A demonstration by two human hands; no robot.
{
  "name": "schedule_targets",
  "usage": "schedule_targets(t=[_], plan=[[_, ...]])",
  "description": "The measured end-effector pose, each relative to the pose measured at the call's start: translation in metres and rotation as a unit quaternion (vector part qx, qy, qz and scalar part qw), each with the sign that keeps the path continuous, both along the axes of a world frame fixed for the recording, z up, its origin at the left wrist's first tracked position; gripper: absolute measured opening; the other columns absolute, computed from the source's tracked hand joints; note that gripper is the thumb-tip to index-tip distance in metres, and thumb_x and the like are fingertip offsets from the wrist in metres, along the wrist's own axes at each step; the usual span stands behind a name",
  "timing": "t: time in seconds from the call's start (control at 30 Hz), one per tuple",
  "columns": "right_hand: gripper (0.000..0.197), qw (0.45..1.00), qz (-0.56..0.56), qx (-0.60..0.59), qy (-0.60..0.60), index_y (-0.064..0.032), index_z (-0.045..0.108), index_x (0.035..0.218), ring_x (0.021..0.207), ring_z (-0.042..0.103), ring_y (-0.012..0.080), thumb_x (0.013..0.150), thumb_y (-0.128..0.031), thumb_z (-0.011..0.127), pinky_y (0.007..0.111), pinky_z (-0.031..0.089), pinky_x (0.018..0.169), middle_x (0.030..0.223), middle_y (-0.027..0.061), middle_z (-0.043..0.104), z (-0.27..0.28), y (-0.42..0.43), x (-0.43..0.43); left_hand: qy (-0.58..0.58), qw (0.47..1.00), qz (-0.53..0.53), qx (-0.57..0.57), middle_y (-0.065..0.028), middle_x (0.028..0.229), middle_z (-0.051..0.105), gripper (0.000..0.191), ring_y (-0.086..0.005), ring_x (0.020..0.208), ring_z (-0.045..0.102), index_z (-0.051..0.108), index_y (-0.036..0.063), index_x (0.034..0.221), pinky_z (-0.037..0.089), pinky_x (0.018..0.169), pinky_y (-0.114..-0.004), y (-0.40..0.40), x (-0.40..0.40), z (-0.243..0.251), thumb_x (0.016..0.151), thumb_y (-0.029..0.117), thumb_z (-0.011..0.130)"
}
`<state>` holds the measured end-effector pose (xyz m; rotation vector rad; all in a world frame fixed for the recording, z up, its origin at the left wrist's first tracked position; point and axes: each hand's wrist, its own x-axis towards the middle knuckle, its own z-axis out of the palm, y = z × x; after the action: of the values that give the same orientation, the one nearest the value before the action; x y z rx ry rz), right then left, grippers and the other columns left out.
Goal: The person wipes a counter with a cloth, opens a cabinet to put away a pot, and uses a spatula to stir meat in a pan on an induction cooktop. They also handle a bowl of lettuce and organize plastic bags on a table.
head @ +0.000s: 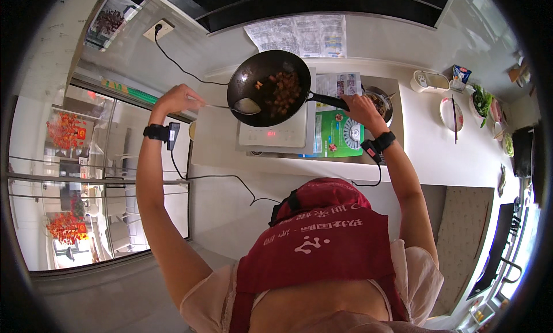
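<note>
A black wok [248,84] is tilted over a white induction cooktop [273,135] with lit red digits. Browned diced pieces of food [285,89] lie in the wok, mostly on its right side. My right hand [365,110] grips the wok's black handle [329,100]. At the wok's left rim, my left hand [179,100] holds the thin handle of a metal spoon [247,106]. The spoon's bowl is over the wok's lower left part and holds something pale; I cannot tell what it is.
Right of the wok, a pan [384,104] with dark food stands on the stove behind my right hand. A green printed sheet [339,132] lies beside the cooktop. Farther right are a plate [449,110] with chopsticks [455,123] across it and leafy greens [481,102]. A black cord [185,72] runs behind my left hand.
</note>
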<state>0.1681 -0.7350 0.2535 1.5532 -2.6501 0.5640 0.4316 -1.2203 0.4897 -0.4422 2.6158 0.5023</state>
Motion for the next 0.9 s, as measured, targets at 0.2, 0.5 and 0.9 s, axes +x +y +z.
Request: schedule_targets(t=[0.2, 0.5, 0.9], plan=[[0.045, 0.999, -0.011, 0.038, 0.037, -0.0109, 0.06, 0.129, 0.088, 0.067, 0.0369, 0.088, -0.029, 0.067, 0.048, 0.055, 0.076, 0.094, 0.0166, 0.066, -0.024, 0.01, -0.007, -0.057, 0.997, 0.019, 0.047, -0.0035, 0.096, 0.077, 0.029, -0.0063, 0.08, 0.063, 0.075, 0.0061, 0.118, 0.053, 0.07, -0.025, 0.033, -0.005, -0.035, 0.09, 0.015, 0.074], [0.039, 1.0, -0.014, 0.019, -0.009, -0.0071, 0.065, 0.12, 0.082, 0.069, 0.0419, 0.083, -0.017, 0.069, 0.051, 0.057, 0.074, 0.087, 0.0223, 0.069, 0.0, 0.001, -0.007, 0.225, 0.96, 0.108, 0.127, -0.0108, 0.108, 0.076, 0.03, -0.0213, 0.096, 0.074, 0.071, 0.0055, 0.12, 0.058, 0.087, -0.032, 0.131, 0.035, -0.142, 0.092, 0.016, 0.07], [0.043, 0.999, -0.019, 0.039, -0.007, -0.0099, 0.061, 0.127, 0.082, 0.07, 0.0417, 0.085, -0.017, 0.068, 0.052, 0.057, 0.072, 0.09, 0.0226, 0.07, -0.005, -0.004, -0.003, 0.293, 0.864, 0.306, 0.272, -0.0037, 0.097, 0.074, 0.033, -0.0109, 0.064, 0.059, 0.069, 0.0076, 0.125, 0.048, 0.058, -0.025, 0.166, 0.013, -0.204, 0.098, 0.028, 0.066]])
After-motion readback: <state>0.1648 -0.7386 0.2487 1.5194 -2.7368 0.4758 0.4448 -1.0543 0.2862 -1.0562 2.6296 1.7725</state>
